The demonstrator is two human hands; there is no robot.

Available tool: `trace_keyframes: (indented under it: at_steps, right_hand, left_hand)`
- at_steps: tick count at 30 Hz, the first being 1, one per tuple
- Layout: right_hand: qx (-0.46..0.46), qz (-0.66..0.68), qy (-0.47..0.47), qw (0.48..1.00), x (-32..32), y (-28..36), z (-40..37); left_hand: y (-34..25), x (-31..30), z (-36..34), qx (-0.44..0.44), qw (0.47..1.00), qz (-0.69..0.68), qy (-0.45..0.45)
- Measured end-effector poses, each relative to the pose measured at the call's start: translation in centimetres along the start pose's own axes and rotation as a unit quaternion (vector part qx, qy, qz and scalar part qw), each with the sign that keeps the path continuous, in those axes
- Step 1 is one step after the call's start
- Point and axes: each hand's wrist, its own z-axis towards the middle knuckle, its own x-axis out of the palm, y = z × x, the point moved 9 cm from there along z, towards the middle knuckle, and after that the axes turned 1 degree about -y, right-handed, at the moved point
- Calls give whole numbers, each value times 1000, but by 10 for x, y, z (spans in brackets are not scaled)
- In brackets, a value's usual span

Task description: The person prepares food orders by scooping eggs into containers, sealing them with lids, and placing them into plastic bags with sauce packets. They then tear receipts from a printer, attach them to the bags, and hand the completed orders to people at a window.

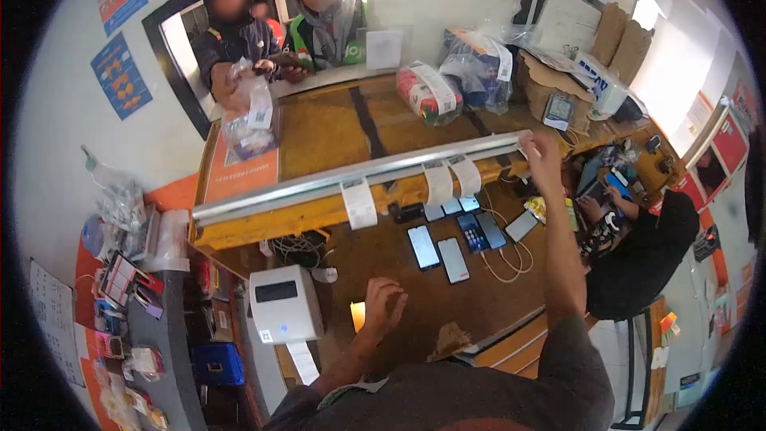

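My right hand (pixel 542 161) reaches up to the right end of a long silver bar (pixel 351 178) on the front edge of the wooden counter. Its fingers are closed at the bar's end; what they pinch is too small to make out. Printed paper labels (pixel 359 203) hang from the counter edge under the bar. Lower down, my left hand (pixel 384 309) hovers over the desk with loosely curved fingers and nothing in it. Beside it are a small lit orange-yellow patch (pixel 357 317) and a white label printer (pixel 285 303) with a paper strip (pixel 302 361) coming out.
Several phones (pixel 455 260) lie on the desk, some on cables. Wrapped parcels (pixel 429 92) and an open cardboard box (pixel 550 84) stand on the counter. Across it, a person holds a plastic-wrapped parcel (pixel 254 116). A co-worker in black (pixel 646 259) works at my right.
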Motion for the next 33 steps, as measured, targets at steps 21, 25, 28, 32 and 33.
trace_keyframes:
  at_steps: [21, 25, 28, 32, 33]
  right_hand:
    - [-15, 323, -280, 904, 36, -31, 158]
    - [-104, 282, -217, 929, -41, -4, 73]
    - [-187, 263, -129, 938, -66, 53, -14]
    - [-267, 253, -14, 930, -63, 98, -40]
    - [-289, 251, 11, 924, -66, 107, -52]
  left_hand:
    - [-2, 90, 83, -227, 973, -10, 44]
    - [-33, 136, 193, -244, 865, -434, 68]
    - [-47, 152, 217, -244, 791, -560, 35]
    - [-67, 125, 168, -276, 803, -526, -39]
    - [-69, 119, 158, -281, 806, -519, -43]
